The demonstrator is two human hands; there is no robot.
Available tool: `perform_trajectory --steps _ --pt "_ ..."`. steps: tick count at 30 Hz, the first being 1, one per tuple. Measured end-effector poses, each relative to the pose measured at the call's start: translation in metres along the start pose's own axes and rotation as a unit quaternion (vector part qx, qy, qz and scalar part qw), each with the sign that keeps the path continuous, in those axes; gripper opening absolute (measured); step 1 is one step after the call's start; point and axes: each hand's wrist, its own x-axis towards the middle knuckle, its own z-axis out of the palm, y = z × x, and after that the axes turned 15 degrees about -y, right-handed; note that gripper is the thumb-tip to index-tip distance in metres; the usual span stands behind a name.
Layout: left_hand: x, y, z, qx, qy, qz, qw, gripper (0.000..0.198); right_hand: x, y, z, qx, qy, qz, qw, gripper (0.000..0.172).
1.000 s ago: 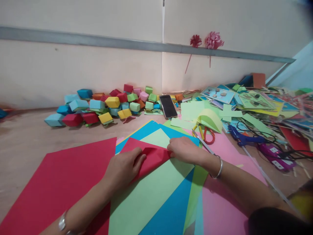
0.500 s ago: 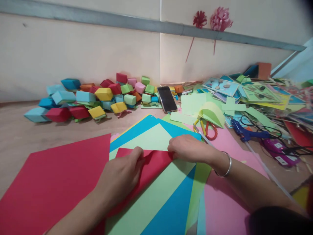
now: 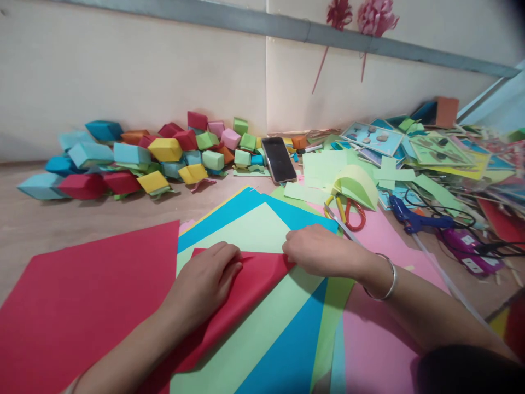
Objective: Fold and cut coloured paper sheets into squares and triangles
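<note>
Left hand (image 3: 205, 282) lies flat, fingers loose, pressing on the folded red paper sheet (image 3: 262, 276). Right hand (image 3: 322, 251) curls over its right corner; can't tell if it pinches or presses. The sheet lies on a stack of coloured sheets (image 3: 254, 230), mid near edge of the wooden tabletop (image 3: 82, 219). Risk: uneven pressure slides it on the slick stack, so the crease skews.

Head view — forward and down, close over the worktop (image 3: 49, 230), wall (image 3: 123, 71) apparently near.

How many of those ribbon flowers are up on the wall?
2. A red flower and a pink flower sit side by side on the grey rail, top right. The picture's top edge crops both, so others could be out of view.
</note>
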Motion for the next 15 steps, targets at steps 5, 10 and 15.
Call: perform_trajectory --steps 5,10,15 --pt "0.0018 -0.0013 -0.0008 -0.03 0.042 -0.016 0.999 0.027 -0.002 -0.0046 0.0002 -0.001 0.007 0.015 1.0 0.027" --pt "0.0072 -0.0022 -0.0045 -0.066 0.071 -0.03 0.995 0.026 -0.0019 -0.0082 -0.0023 0.009 -0.004 0.031 0.999 0.026" --pt "0.0094 -0.0013 -0.0057 -0.107 0.087 -0.071 0.988 0.024 0.0018 -0.0059 0.0019 0.01 0.011 0.024 1.0 0.026"
